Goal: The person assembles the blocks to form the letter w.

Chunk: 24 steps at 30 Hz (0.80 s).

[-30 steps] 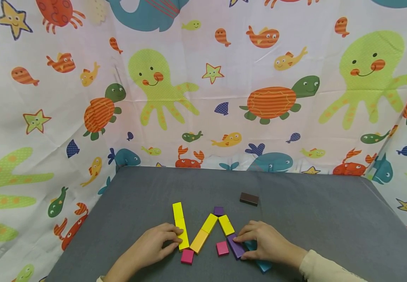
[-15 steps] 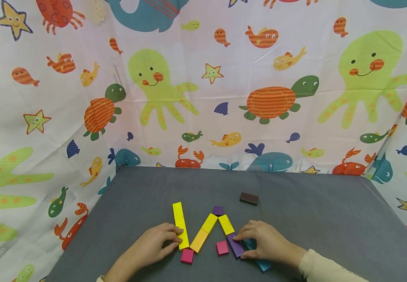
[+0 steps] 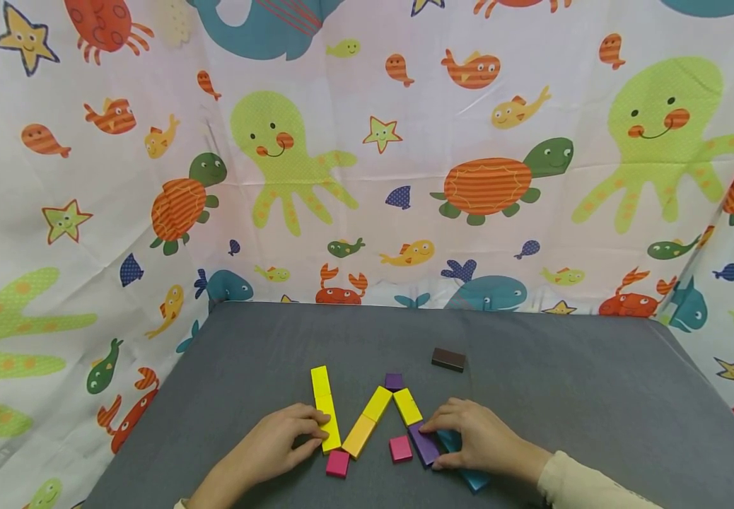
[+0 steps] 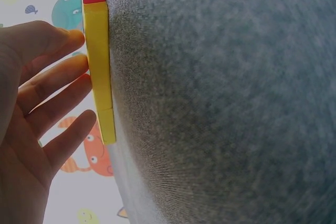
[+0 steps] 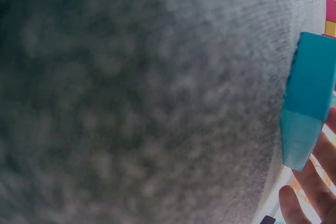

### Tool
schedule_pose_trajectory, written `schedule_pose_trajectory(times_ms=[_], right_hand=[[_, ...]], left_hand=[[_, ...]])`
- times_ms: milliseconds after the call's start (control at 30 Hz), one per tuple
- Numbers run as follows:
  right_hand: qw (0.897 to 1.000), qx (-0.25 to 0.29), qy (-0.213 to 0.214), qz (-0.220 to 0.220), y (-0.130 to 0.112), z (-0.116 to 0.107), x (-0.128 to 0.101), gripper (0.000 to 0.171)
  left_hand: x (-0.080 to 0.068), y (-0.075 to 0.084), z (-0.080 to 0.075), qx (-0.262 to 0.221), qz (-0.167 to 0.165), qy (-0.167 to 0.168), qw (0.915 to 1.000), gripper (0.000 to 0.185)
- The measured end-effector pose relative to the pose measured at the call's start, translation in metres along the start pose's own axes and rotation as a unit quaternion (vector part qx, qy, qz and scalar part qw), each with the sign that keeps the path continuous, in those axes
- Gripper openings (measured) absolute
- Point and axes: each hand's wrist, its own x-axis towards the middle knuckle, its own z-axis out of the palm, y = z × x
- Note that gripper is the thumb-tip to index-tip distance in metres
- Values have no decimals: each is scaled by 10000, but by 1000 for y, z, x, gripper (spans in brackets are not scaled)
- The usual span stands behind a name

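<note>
Beyond the right hand (image 3: 478, 438) lies a brown block (image 3: 448, 359).

The longer purple block (image 3: 423, 445) under the right hand (image 3: 478, 438) edged very slightly toward the pink block (image 3: 400, 449) beside it; the head view shifted faintly.

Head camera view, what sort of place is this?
Probably an indoor play area or a makeshift tabletop filming corner; I can't tell which. A gray cloth-covered surface holds colored blocks, and white fabric printed with cartoon sea animals hangs behind it and along both sides.
</note>
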Motion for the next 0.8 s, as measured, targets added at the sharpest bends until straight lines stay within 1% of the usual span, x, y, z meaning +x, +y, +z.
schedule_pose_trajectory(times_ms=[67,167,267,367,500,633,800], right_hand=[[9999,63,59,81,-2,-1,0,45],[9992,199,307,152,-8,-2,3,44],[9977,307,585,113,-16,-2,7,43],[9970,318,701,44,-24,-1,13,43],[9983,204,545,52,-31,4,21,44],[9993,-83,352,70,-35,7,28,42],[9983,-489,263,-160,-40,9,33,31]], left_hand=[[0,-1,0,2,27,19,10000,15],[0,-1,1,-14,28,15,10000,15],[0,-2,1,-58,-36,-27,10000,15],[1,-2,1,-80,-76,-58,9999,15],[1,-3,1,-97,-77,-78,9999,15],[1,-2,1,-110,-47,-61,9999,15],[0,-2,1,-105,-12,5,9999,15]])
